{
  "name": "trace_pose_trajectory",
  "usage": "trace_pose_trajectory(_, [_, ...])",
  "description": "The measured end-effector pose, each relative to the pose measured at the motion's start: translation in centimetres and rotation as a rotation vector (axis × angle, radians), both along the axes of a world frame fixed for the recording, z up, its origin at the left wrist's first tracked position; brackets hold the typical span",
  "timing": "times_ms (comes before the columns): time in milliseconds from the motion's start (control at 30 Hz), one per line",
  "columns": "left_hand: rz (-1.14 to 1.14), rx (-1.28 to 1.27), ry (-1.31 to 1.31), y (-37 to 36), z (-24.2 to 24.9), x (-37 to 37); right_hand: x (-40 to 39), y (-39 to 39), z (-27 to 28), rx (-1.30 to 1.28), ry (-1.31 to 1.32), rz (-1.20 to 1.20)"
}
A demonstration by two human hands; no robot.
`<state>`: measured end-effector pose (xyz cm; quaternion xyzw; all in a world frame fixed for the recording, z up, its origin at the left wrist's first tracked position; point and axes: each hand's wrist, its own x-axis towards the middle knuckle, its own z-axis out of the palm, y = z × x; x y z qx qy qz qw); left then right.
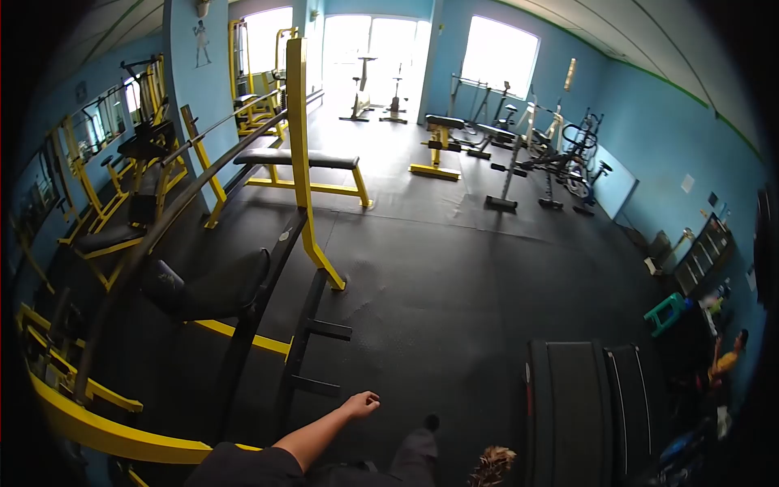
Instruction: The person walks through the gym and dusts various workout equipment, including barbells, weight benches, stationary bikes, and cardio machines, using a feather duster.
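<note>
My left hand [362, 403] hangs low at the bottom middle of the head view, at the end of a bare forearm that comes out of a dark sleeve. Its fingers are curled into a loose fist with nothing in them. It hovers over the black rubber floor [454, 276], just right of the black foot bars of a yellow-and-black bench rack [302, 162]. My dark trouser leg and shoe [419, 445] show just right of the hand. My right hand is out of view.
A long barbell [162, 219] lies on the rack over a black padded bench [213, 286]. More yellow machines line the left wall. Treadmills [580, 406] stand at lower right, benches and exercise bikes at the back. A person in yellow [728, 359] sits at far right.
</note>
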<state>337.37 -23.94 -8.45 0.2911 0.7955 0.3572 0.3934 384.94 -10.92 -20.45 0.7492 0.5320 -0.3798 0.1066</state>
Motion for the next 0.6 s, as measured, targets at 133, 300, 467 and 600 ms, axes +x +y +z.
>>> trace_pose_trajectory(133, [0.142,-0.087,0.029,2.2,-7.1,-2.0,-3.7,14.3,0.3,0.032,-0.041,0.04])
trace_pose_trajectory(300, [-0.138,-0.758,0.038,-4.5,-13.5,-3.3,-13.3,32.5,1.2,0.088,-0.041,0.097])
trace_pose_trajectory(467, [0.731,-0.686,-0.237,-2.7,-9.4,-2.3,-23.5,44.6,0.5,0.11,-0.063,0.136])
trace_pose_trajectory(600, [0.96,-0.57,-0.277,3.9,-11.0,-4.7,-32.8,54.9,2.5,0.228,0.034,0.357])
